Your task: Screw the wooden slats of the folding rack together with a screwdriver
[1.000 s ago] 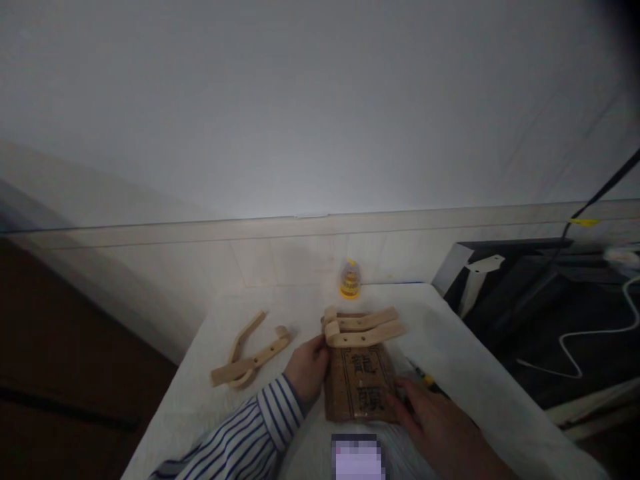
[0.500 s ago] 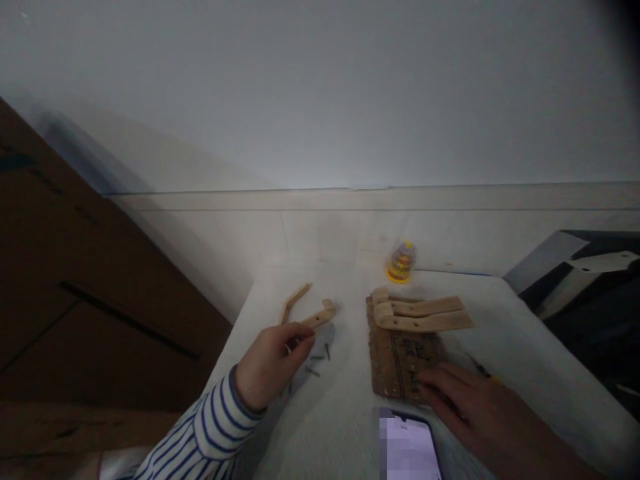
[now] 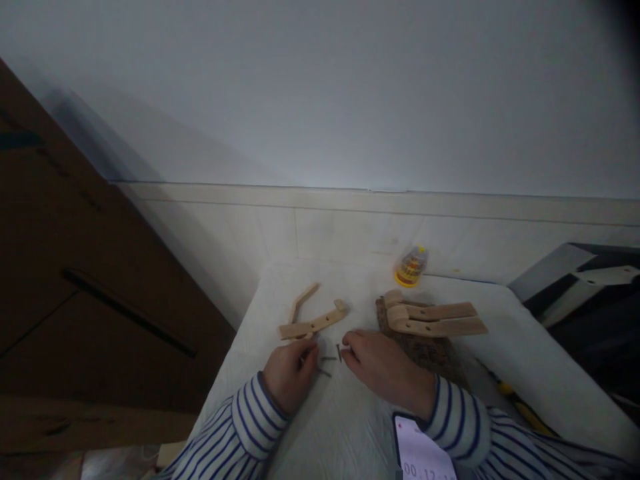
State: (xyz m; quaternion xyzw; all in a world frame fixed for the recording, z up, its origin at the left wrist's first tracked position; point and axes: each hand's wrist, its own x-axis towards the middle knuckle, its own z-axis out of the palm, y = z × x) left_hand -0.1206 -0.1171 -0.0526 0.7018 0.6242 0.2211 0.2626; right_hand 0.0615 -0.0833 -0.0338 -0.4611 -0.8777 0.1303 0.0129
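My left hand is closed in a pinch beside a light wooden strip with holes and a curled end. A sliver of pale wood shows at its fingertips; what it grips is hidden. My right hand reaches in from the right, with thumb and forefinger a little apart at a dark screw. Other screws lie between the hands. Behind the left hand lies an angled wooden strip. Two more curled wooden pieces rest on a worn brown block, partly behind my right hand.
A yellow-based clear container stands at the back by the wall. A phone lies near the front under my right sleeve. On the right are a yellow-and-black handled tool and dark equipment. A brown cabinet stands left.
My right hand has moved left from the brown block to the screws. My left hand stays by the wooden strip. The view has shifted slightly.
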